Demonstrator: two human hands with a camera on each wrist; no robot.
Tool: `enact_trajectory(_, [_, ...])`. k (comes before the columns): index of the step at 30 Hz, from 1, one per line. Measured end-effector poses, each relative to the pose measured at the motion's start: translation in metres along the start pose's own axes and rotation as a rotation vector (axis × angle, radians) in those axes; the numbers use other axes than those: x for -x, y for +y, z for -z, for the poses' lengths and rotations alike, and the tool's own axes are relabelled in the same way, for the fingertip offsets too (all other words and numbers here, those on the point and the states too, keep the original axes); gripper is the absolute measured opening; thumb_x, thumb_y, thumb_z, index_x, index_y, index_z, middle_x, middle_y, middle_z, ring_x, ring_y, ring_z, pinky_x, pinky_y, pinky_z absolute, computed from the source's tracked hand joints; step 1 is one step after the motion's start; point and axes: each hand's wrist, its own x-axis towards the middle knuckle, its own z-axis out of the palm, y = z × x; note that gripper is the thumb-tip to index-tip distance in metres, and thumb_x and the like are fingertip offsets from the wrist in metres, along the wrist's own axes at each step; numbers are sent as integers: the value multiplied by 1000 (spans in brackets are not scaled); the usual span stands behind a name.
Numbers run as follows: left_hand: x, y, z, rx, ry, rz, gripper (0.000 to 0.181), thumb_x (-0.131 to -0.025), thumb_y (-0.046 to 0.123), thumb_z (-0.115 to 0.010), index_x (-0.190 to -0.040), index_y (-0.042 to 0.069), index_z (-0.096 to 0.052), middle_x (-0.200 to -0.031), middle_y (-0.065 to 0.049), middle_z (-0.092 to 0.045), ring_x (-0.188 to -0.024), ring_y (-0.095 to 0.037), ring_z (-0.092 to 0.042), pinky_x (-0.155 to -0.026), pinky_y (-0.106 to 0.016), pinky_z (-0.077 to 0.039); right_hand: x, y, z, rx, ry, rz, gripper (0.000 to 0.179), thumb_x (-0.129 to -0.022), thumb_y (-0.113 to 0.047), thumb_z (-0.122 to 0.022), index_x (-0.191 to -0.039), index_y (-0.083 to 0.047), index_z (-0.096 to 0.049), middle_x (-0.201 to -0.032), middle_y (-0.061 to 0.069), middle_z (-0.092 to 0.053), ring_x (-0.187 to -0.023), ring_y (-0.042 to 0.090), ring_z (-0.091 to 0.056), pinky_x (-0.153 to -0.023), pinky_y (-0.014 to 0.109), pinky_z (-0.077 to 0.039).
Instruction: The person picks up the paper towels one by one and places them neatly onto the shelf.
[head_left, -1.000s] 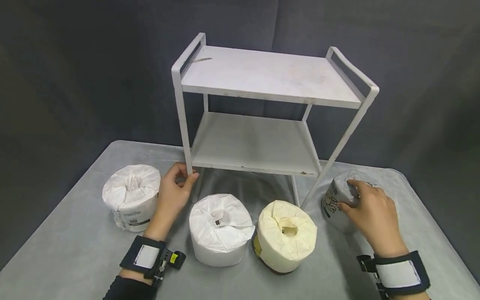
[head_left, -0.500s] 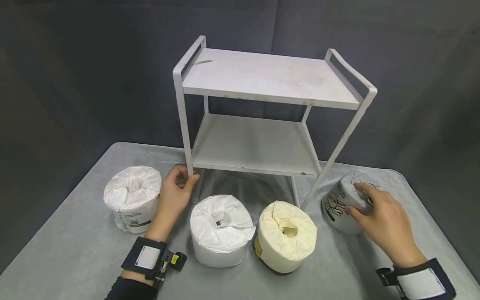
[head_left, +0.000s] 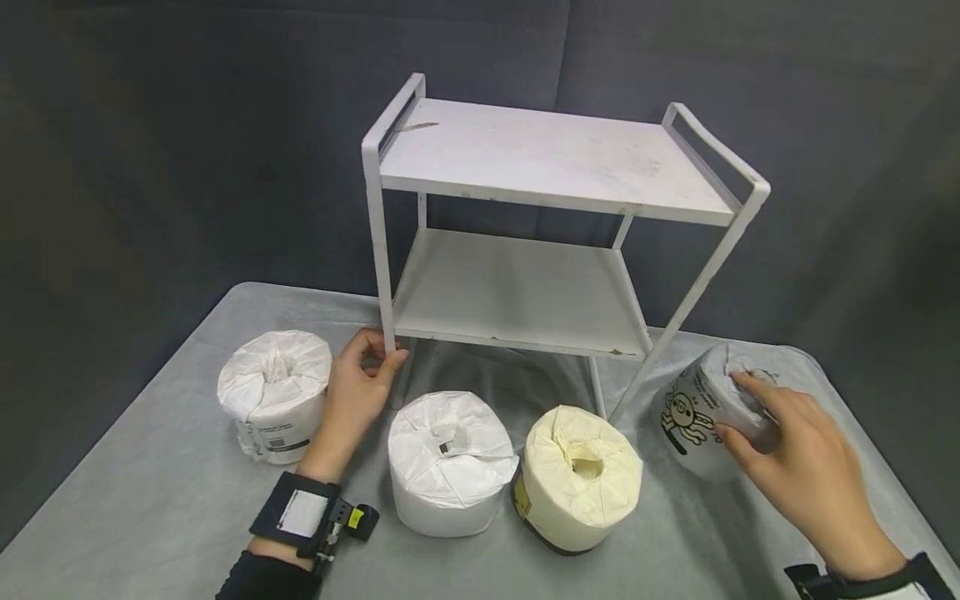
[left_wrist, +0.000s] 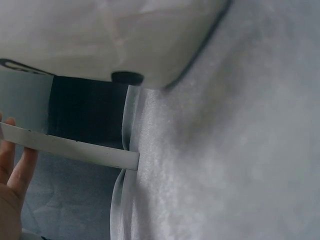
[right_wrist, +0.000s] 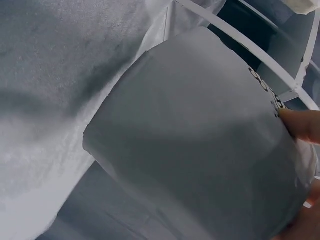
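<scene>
My left hand [head_left: 362,379] pinches the lower front left leg [head_left: 382,250] of a white two-tier rack [head_left: 517,287]. In the left wrist view its fingers [left_wrist: 21,175] lie against that leg [left_wrist: 75,151]. At the right, my right hand [head_left: 810,462] grips a grey-white wrapped toilet paper roll [head_left: 693,425] with a cartoon print. The thumb presses the printed side, and the other fingers are at its top. That roll leans over, its top toward the hand. In the right wrist view the roll [right_wrist: 190,135] fills the middle; part of the hand is cut off.
Left of my left hand stands a white wrapped roll [head_left: 276,396]. Between my hands are another white roll [head_left: 450,467] and a cream-yellow roll [head_left: 579,479], in front of the rack. A grey cloth covers the table [head_left: 172,458]; a dark backdrop [head_left: 150,150] hangs behind.
My right hand has moved right and nearer me, and the printed roll has tilted toward it, showing more of its cartoon. The left hand stays at the rack leg; the view shifts slightly.
</scene>
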Motion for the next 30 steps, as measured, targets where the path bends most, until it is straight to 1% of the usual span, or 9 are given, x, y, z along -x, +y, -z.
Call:
enact_trajectory(6, [0, 2, 0, -5, -4, 9, 17, -88, 7, -75, -92, 1, -60, -88, -12, -62, -84, -13, -56, -67, -22, -51, 3, -9, 12, 39, 55, 19, 67, -62, -6, -85, -126, -6, -65, -110, 20, -65, -102, 39, -57, -79, 49, -37])
enact_trajectory(13, [0, 3, -1, -10, -4, 5, 18, -87, 7, -75, -92, 0, -60, -89, -13, -63, -85, -14, -56, -67, -20, -50, 10, -19, 30, 69, 63, -50, 68, -63, -7, -85, -128, -14, -65, -113, 16, -65, -104, 38, -54, -82, 54, -37])
enact_trajectory(16, [0, 3, -1, -4, -3, 7, 18, -87, 7, -75, -92, 0, -60, -88, -13, -62, -85, -14, -56, -67, -17, -50, 13, -22, 37, 79, 65, -49, 69, -64, -7, -85, -129, -14, -64, -114, 17, -64, -105, 39, -53, -93, 52, -38])
enact_trajectory(17, [0, 3, -1, 0, -3, 10, 18, -87, 7, -75, -92, 0, -60, -88, -13, -62, -85, -14, -56, -66, -17, -50, 14, -23, 39, 79, 71, -42, 68, -65, -7, -84, -129, -13, -64, -114, 17, -64, -105, 39, -53, -99, 45, -38])
enact_trajectory(18, [-1, 2, -1, 4, -4, 12, 18, -87, 7, -75, -92, 0, -60, -88, -13, -62, -85, -14, -56, -66, -18, -50, 15, -24, 41, 74, 80, -28, 65, -67, -10, -83, -129, -13, -64, -114, 18, -64, -105, 40, -53, -104, 36, -35])
enact_trajectory(20, [-1, 2, -2, 9, -6, 15, 18, -87, 7, -75, -92, 0, -60, -88, -13, -61, -85, -14, -55, -67, -20, -51, 16, -26, 45, 67, 109, 8, 55, -77, -29, -79, -128, -10, -65, -111, 19, -65, -102, 40, -53, -108, 18, -26])
enact_trajectory(23, [-1, 1, -2, 10, -9, 14, 18, -87, 7, -76, -93, 0, -60, -88, -13, -61, -85, -13, -56, -68, -23, -52, 16, -29, 47, 60, 170, 66, 67, -86, -60, -63, -124, -5, -66, -105, 22, -65, -96, 40, -53, -100, 5, -16])
enact_trajectory(25, [-1, 1, -1, 5, -8, 10, 18, -87, 7, -76, -93, 0, -60, -88, -13, -61, -85, -13, -56, -68, -25, -52, 16, -31, 49, 58, 206, 97, 80, -88, -72, -47, -122, -3, -67, -100, 24, -65, -92, 40, -52, -98, 6, -19])
enact_trajectory(30, [-1, 2, -1, -2, -5, 13, 18, -87, 8, -76, -92, 1, -60, -89, -12, -62, -85, -14, -56, -68, -24, -52, 19, -35, 52, 63, 244, 130, 81, -89, -70, -45, -121, 2, -67, -93, 26, -64, -85, 37, -49, -88, 12, -24])
